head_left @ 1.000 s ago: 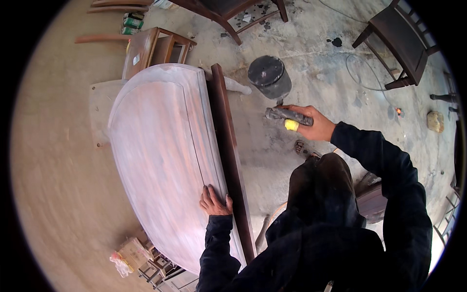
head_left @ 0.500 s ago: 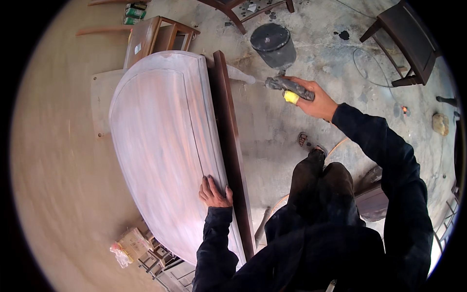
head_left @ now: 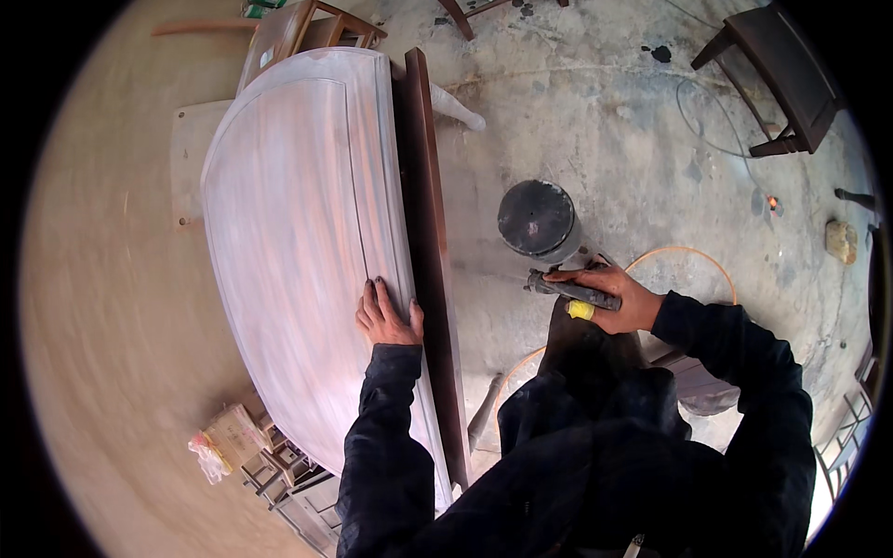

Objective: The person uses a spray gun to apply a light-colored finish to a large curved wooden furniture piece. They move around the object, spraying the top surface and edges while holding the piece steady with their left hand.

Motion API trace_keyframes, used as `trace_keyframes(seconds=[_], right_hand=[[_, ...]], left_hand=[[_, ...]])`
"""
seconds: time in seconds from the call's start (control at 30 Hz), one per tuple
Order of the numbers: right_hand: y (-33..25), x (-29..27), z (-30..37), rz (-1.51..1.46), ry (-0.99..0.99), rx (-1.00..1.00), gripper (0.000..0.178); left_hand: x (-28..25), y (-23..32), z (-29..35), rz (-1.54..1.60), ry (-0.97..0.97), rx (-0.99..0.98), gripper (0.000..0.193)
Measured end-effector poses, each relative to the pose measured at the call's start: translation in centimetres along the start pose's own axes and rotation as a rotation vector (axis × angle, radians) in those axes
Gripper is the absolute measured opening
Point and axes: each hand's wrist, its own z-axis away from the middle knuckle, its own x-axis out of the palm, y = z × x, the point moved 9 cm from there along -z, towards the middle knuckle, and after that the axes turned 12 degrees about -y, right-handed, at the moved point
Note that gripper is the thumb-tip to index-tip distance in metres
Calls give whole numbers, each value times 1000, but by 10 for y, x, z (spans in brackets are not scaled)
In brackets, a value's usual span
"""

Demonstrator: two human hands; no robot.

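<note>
My right hand point(head_left: 633, 296) is closed around a dark spray gun point(head_left: 591, 290) with a yellow patch on its lower side. Attached to the gun is a round black cup point(head_left: 537, 219), its lid facing up. The gun's nozzle end points left, toward a large curved wooden panel point(head_left: 279, 205), and stands apart from it. Whitish film covers the panel, with brown grain showing through. Near the panel's right edge, my left hand point(head_left: 388, 318) lies with its fingers stretched on the surface and its thumb by the rim.
Beside the panel runs a dark brown rail point(head_left: 426, 186); a whitish leg point(head_left: 458, 108) sticks out past it. An orange hose point(head_left: 693, 249) curves over the floor near my legs. A dark chair point(head_left: 781, 79) stands far right, with a stone block point(head_left: 841, 242) nearer. Wooden furniture point(head_left: 279, 42) is behind the panel.
My right hand has brought the spray gun and its cup nearer to my body. My left hand keeps about the same spot on the panel, while the view has shifted somewhat.
</note>
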Motion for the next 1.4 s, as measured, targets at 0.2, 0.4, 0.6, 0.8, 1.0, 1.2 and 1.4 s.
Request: trace_keyframes(seconds=[0.2, 0.4, 0.6, 0.8, 1.0, 1.2, 1.4], right_hand=[[2, 44, 16, -95, -92, 53, 44], [13, 7, -1, -52, 121, 190, 43], [2, -57, -54, -51, 313, 93, 41], [-3, -66, -62, 35, 307, 122, 40], [-7, 10, -14, -7, 173, 100, 44], [-8, 92, 36, -56, -4, 83, 46], [-6, 136, 69, -96, -102, 117, 46]], left_hand=[[0, -1, 2, -14, 32, -9, 74], [-1, 4, -3, -26, 70, 15, 70], [-2, -2, 3, -4, 29, -16, 73], [-2, 2, 1, 26, 36, -5, 72], [-6, 0, 2, 4, 58, -8, 71], [-4, -3, 1, -22, 109, 2, 71], [-7, 4, 1, -67, 161, 43, 66]])
